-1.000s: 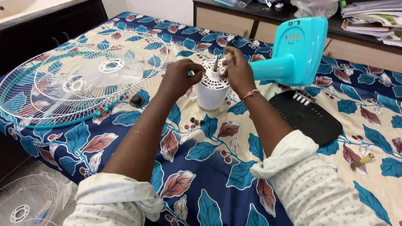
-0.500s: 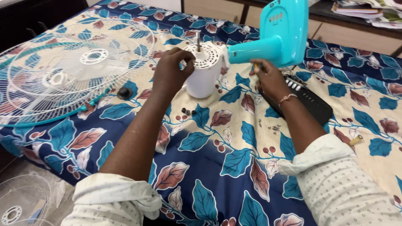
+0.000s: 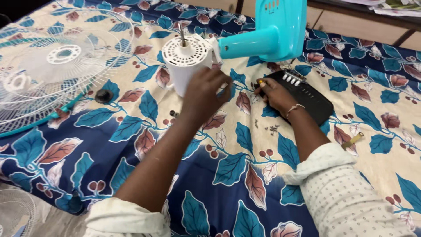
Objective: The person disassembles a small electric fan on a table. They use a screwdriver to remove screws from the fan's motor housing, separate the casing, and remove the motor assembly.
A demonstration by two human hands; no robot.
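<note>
Item: white fan motor housing (image 3: 186, 66), cylindrical, vented top, metal shaft (image 3: 181, 34) standing upright from its centre. It stands on the leaf-print bedsheet (image 3: 245, 175) at about 11 o'clock from the frame's centre, joined at its 3 o'clock side to the turquoise fan neck and stand (image 3: 272, 33).

Left hand (image 3: 204, 92): against the lower front of the housing at its 5 o'clock, fingers curled and closed about the body; the grip is seen from behind, so how firmly it holds cannot be told.

Right hand (image 3: 274, 94): resting on the sheet at 3 o'clock of the left hand, touching the near edge of the black switch panel (image 3: 302, 96). Fingers bent and pinched together; a small yellow-tipped piece shows at the fingertips, but what it is cannot be told.

Loose parts: small dark screws (image 3: 272, 128) scattered on the sheet at 6 o'clock of the right hand; two more small fasteners (image 3: 174, 114) at 7 o'clock of the housing; black round knob (image 3: 104, 95) at 9 o'clock; wire fan guard (image 3: 52, 66) beyond it; a yellow-handled tool (image 3: 352, 140) well apart at 4 o'clock.

Handling note, as a judgement: the housing looks top-heavy with the neck attached, so the left hand does best keeping it steady and upright while the right picks one fastener at a time, pinched by its head, and keeps the remaining screws gathered on a flat patch of sheet.
</note>
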